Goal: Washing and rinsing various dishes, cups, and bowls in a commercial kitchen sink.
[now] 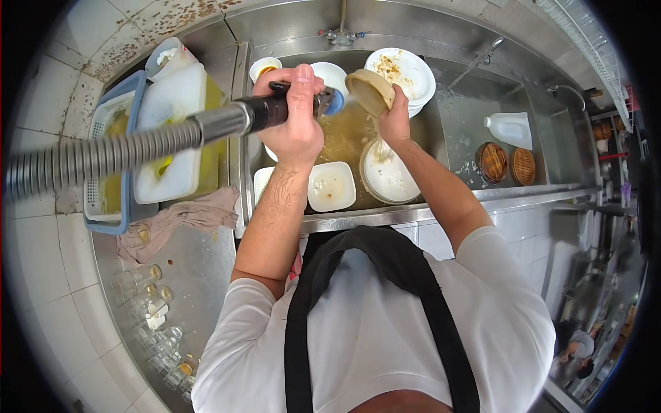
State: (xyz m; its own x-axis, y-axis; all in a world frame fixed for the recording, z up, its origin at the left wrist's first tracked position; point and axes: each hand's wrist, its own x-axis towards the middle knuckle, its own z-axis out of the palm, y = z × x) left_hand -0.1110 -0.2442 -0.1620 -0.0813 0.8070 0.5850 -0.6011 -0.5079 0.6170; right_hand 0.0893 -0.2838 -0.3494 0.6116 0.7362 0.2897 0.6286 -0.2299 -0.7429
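Observation:
My left hand (292, 131) is closed around the black handle of a spray nozzle (265, 111), which hangs from a ribbed metal hose. Its blue-ringed head (335, 102) points right, at a tan round bowl (370, 95). My right hand (395, 118) grips that bowl by its right side and keeps it tilted over the sink's brownish water (344, 138). Behind it sits a stack of white plates (421, 79) with food scraps on top. Below are round white dishes (394, 175) with residue, and a square white dish (331, 186) near the front edge.
The right basin (468, 86) holds water, a translucent plastic jug (511, 131) and two woven bamboo steamers (493, 162). Left of the sink stand a yellowish tub (212, 131) and a blue tray (117, 226). A cloth (182, 220) and several glasses (162, 344) lie on the counter.

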